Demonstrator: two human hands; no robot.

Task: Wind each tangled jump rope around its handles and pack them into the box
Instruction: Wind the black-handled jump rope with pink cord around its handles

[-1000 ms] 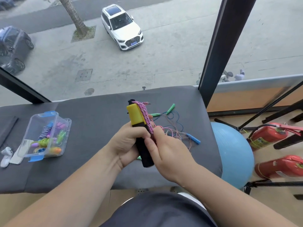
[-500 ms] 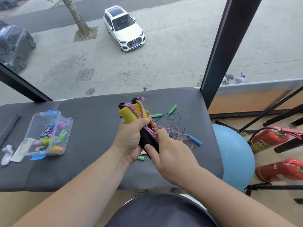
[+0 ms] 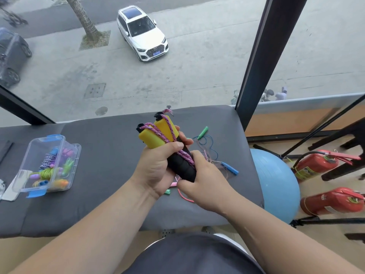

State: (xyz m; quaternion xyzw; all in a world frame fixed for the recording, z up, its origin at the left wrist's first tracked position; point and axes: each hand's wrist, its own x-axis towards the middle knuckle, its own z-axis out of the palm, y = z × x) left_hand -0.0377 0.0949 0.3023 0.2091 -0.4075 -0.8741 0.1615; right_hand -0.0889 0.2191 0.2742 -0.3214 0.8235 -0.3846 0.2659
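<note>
Gripping the paired handles round their middle, the left hand has its fingers and thumb curled over the yellow foam and the rope alike. Just beside it, the right hand pinches the rope against the black lower ends. The handles' long axis tilts from the right hand up and away to the left, with the yellow ends farthest from the person and the rope crossing them diagonally. I judge the next wrap must run across that axis. The box sits on the table well apart to the left, nearer the left hand. Other ropes lie tangled just behind the right hand.
</note>
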